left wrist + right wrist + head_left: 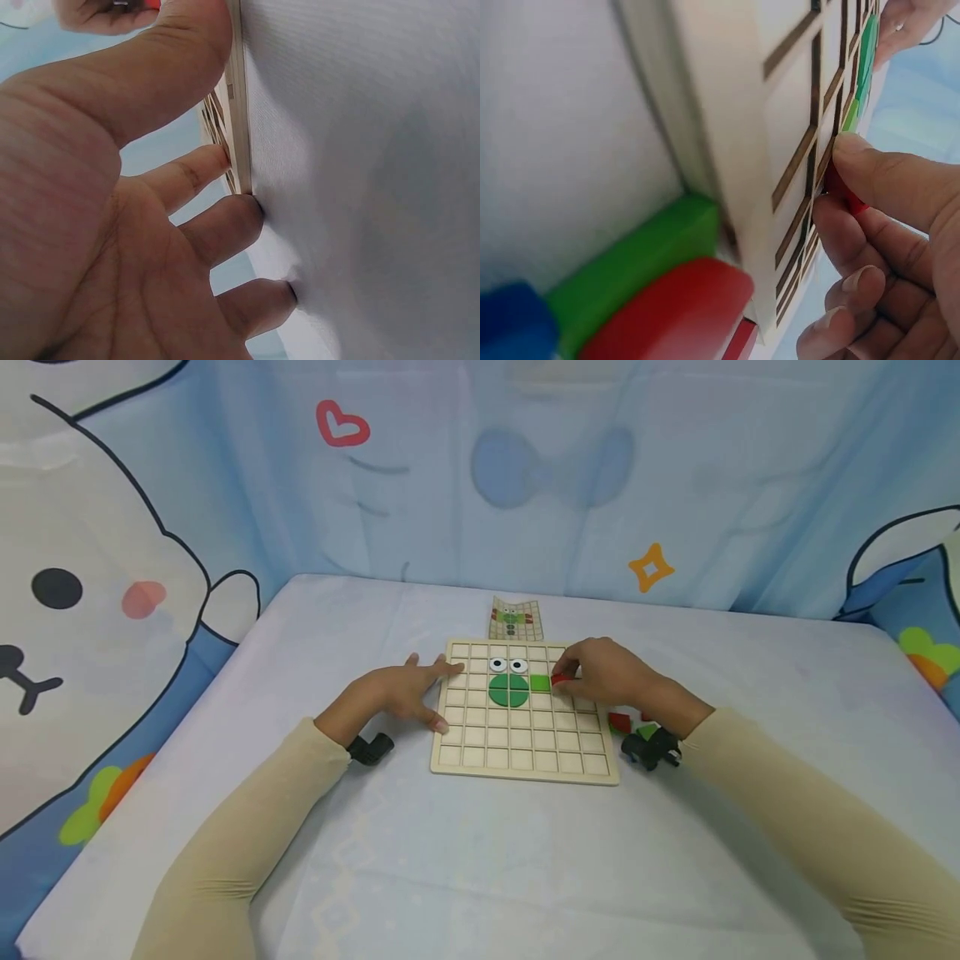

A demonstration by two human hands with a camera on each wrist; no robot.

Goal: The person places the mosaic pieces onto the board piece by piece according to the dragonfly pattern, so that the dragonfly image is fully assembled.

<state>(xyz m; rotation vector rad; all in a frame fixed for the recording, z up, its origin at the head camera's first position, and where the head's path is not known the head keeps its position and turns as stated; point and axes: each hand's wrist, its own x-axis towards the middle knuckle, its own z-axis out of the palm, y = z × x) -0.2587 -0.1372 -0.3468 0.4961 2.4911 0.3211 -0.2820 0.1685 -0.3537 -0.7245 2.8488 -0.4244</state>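
A wooden grid board (487, 758) lies flat on the table. Near its top sit two white eye tiles (507, 666), and below them green quarter-round tiles (508, 690) form a disc. A light-green square tile (540, 683) lies right of the disc. My right hand (603, 672) pinches a red tile (844, 189) between thumb and fingers, right at the grid beside the light-green square. My left hand (401, 692) is spread at the board's left edge, thumb and a finger touching the edge, other fingertips on the cloth.
A small pattern card (515, 619) lies behind the board. Loose pieces lie off its right side: a red piece (671, 311), a green piece (637, 266) and a blue piece (514, 322). A white cloth (450, 860) covers the table, with a printed curtain (420, 477) behind.
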